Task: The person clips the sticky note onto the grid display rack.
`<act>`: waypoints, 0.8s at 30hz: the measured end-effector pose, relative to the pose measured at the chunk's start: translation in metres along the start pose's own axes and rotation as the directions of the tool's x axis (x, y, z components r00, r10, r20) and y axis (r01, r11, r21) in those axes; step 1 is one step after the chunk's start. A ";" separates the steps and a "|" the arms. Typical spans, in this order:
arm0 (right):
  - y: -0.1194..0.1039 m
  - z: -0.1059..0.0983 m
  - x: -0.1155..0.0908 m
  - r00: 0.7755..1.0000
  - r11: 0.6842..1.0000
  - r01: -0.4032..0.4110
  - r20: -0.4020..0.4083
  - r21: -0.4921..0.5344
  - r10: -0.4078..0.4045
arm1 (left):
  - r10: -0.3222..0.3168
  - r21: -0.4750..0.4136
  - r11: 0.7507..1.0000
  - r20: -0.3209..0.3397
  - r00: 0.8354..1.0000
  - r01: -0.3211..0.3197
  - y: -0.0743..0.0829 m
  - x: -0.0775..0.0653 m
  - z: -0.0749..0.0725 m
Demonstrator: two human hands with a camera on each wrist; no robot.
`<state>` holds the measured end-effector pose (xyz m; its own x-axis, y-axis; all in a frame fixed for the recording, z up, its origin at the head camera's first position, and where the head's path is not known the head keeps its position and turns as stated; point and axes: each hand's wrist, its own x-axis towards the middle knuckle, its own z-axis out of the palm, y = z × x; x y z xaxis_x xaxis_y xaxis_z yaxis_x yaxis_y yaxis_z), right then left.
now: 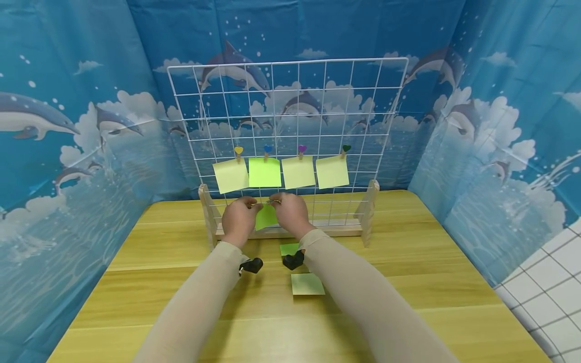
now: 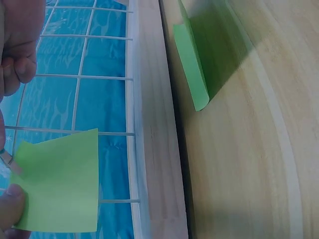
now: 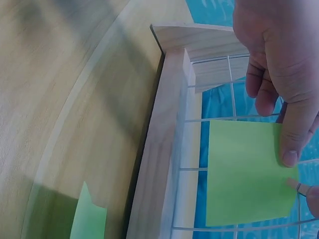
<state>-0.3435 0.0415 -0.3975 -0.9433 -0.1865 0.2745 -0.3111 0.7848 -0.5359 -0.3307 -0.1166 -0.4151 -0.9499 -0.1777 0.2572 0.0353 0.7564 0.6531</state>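
My left hand [image 1: 239,219] pinches a green sticky note [image 1: 266,218] near its upper left corner, in front of the lower part of a white wire grid [image 1: 298,117]. In the right wrist view, the left thumb and fingers lie along the note's edge. My right hand [image 1: 292,214] pinches a small wooden clothespin [image 3: 294,184] whose tip overlaps the note's top edge. The left wrist view also shows the clothespin [image 2: 11,162] against the note. Most of the clothespin is hidden by the right fingers.
Heart-topped clothespins, yellow [image 1: 238,150], blue [image 1: 268,149], purple [image 1: 301,149] and dark green [image 1: 347,148], hold a row of notes on the grid. A wooden base [image 1: 328,230] supports it. Another green note [image 1: 289,249] and a pale note [image 1: 307,284] lie on the table [image 1: 399,282].
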 end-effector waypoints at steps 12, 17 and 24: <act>0.000 -0.002 0.001 0.999 0.999 -0.040 0.030 -0.009 0.040 | 0.047 0.004 0.999 -0.018 0.999 -0.047 -0.004 -0.003 0.002; -0.002 -0.002 0.001 0.998 0.999 -0.047 0.047 0.005 0.047 | 0.052 0.007 0.999 -0.018 0.998 -0.052 -0.004 -0.004 0.003; -0.003 -0.003 0.001 0.997 0.999 -0.034 0.062 -0.010 0.034 | 0.062 0.001 0.998 -0.029 0.998 -0.062 -0.004 -0.003 0.003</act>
<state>-0.3435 0.0406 -0.3930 -0.9588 -0.1956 0.2058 -0.2778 0.7966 -0.5369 -0.3287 -0.1176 -0.4206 -0.9363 -0.1489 0.3181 0.0940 0.7664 0.6355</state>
